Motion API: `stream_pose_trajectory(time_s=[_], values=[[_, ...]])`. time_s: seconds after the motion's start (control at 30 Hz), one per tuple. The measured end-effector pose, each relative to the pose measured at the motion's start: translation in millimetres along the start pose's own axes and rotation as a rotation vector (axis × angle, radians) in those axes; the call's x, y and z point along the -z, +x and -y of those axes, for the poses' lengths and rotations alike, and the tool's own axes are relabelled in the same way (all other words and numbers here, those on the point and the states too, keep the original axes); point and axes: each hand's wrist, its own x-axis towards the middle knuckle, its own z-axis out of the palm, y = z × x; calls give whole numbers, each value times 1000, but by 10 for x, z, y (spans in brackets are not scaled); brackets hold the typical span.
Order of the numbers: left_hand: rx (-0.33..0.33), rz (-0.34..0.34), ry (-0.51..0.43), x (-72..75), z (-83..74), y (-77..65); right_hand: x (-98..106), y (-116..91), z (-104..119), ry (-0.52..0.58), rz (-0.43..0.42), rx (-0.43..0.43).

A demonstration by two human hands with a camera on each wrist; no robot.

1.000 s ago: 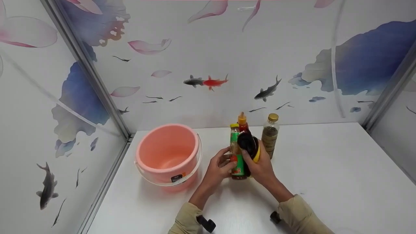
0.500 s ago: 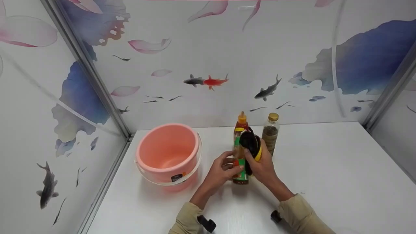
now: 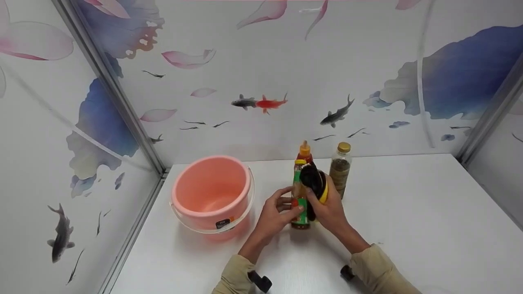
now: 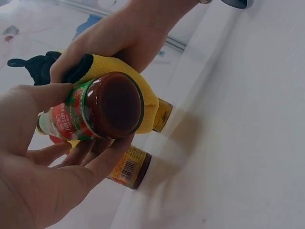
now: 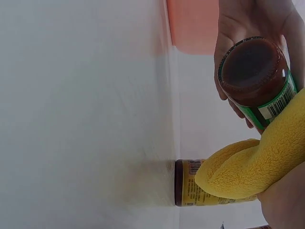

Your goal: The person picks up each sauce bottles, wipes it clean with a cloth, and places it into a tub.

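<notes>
My left hand (image 3: pixel 274 214) grips a glass bottle (image 3: pixel 301 221) with a green and red label, a yellow cap and dark brown contents. Thumb and fingers curl round its lower half, and its base (image 4: pixel 118 105) faces the left wrist camera, off the tabletop. In my right hand (image 3: pixel 331 210) is a yellow and black cloth (image 3: pixel 314 181), held against the bottle's right side. The cloth's fuzzy yellow face (image 5: pixel 238 176) hangs in a fold in the right wrist view. Part of the bottle is hidden behind the cloth and fingers.
A pink bucket (image 3: pixel 229 206) with a white handle stands left of my hands. Behind the held bottle is a red sauce bottle (image 3: pixel 305 157) with an orange nozzle cap. A gold-capped glass bottle (image 3: pixel 340 171) stands to the right. Patterned walls enclose the white table (image 3: pixel 408 212).
The held bottle has shifted slightly right and nearer to me, with my left hand following it. My right hand and the cloth move only slightly. The bucket and standing bottles stay put.
</notes>
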Motion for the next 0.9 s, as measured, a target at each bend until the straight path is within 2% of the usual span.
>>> stream_pose_trajectory(time_s=[0.2, 0.37, 0.9], values=[[-35, -84, -50, -6, -5, 14, -32, -17, 6, -16, 23, -5], [-56, -106, -87, -11, -25, 12, -47, -33, 1, -25, 30, -2], [-12, -13, -90, -23, -39, -29, -16, -29, 13, -4, 44, 12]])
